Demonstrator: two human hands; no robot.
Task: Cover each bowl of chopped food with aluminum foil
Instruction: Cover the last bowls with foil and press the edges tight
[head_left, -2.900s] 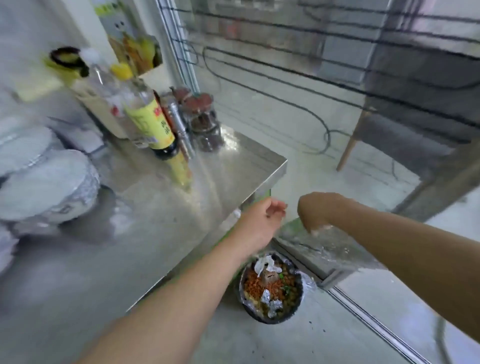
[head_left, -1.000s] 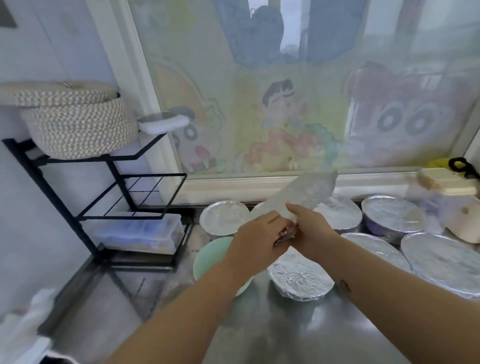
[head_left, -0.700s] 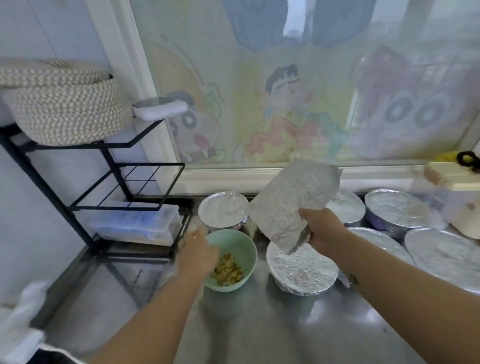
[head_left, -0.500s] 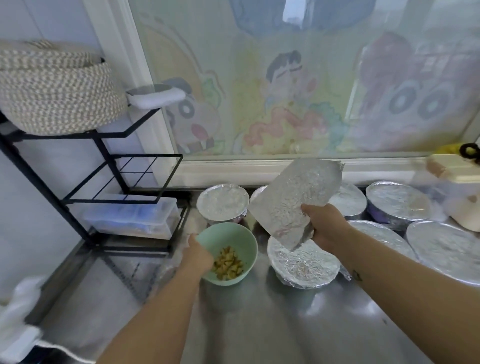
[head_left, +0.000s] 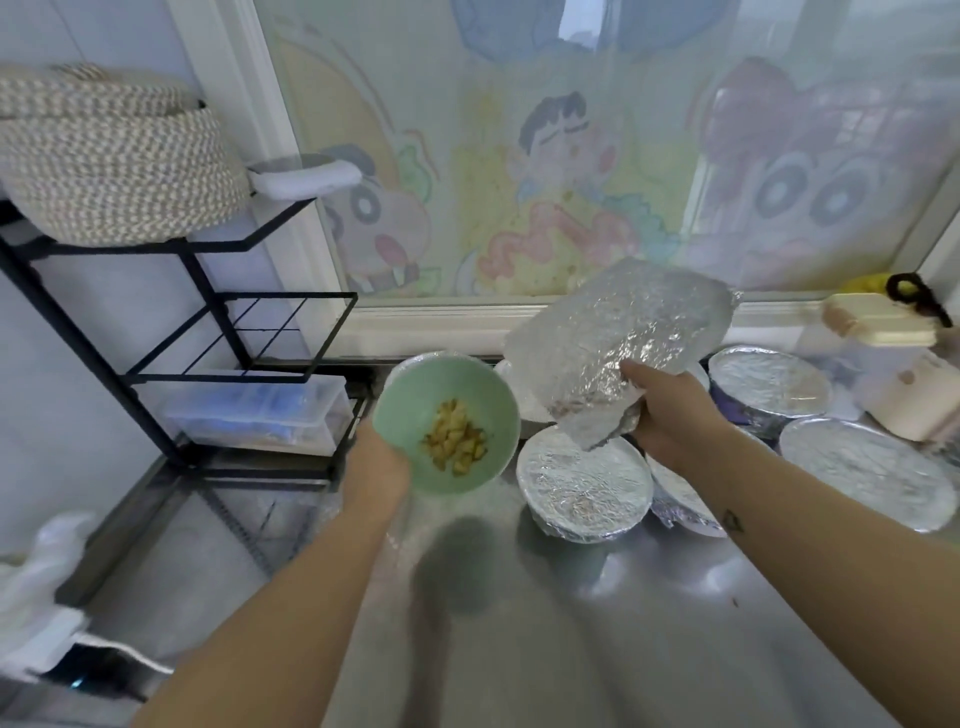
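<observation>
My left hand (head_left: 375, 467) holds a light green bowl (head_left: 415, 410) by its near rim, lifted off the steel counter (head_left: 597, 623) and tilted toward me. Yellow chopped pieces (head_left: 457, 441) lie inside it. My right hand (head_left: 670, 410) grips a crinkled sheet of aluminum foil (head_left: 618, 343), held up in the air just right of the bowl. Several foil-covered bowls sit on the counter behind and to the right, the nearest one (head_left: 584, 480) directly under the sheet.
A black wire rack (head_left: 208, 322) stands at the left with a woven basket (head_left: 109, 156) on top and a clear plastic box (head_left: 249, 415) below. A cream container (head_left: 883, 322) sits at the far right. A window with cartoon drawings fills the back.
The view swung from the table's end to the window side. My left hand let go of the foil, took the green bowl and lifted it off the counter. The right hand kept the foil raised.
</observation>
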